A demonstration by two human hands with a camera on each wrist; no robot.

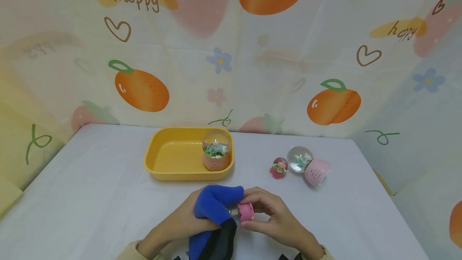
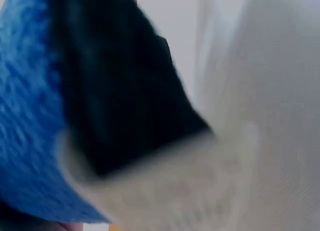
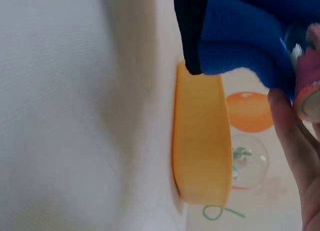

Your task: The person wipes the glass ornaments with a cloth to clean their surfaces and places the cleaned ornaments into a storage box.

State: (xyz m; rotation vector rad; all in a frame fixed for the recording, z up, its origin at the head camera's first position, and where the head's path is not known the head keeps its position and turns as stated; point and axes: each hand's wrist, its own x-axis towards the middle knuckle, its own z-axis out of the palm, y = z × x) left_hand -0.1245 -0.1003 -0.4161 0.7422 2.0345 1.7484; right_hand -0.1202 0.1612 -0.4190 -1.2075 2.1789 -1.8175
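My left hand (image 1: 185,216) grips a fuzzy blue cloth (image 1: 213,206) with a black section, folded against a small snow globe. Between the thumb and fingers of my right hand (image 1: 274,216) is the globe's pink base (image 1: 246,212), turned sideways. Its clear ball is mostly covered by the cloth. From the right wrist, the pink base (image 3: 306,81) shows beside the blue cloth (image 3: 240,46), with right-hand fingers (image 3: 295,136) near it. Blue pile (image 2: 30,116) and a black part (image 2: 120,91) fill much of the left wrist view; the left fingers are mostly hidden there.
Behind my hands, a yellow tray (image 1: 173,176) has a snow globe (image 1: 215,159) standing at its right end. To the right are a tiny red-based globe (image 1: 278,168) and a larger pink-based globe (image 1: 317,171) lying on its side. A white cloth covers the table (image 1: 90,196).
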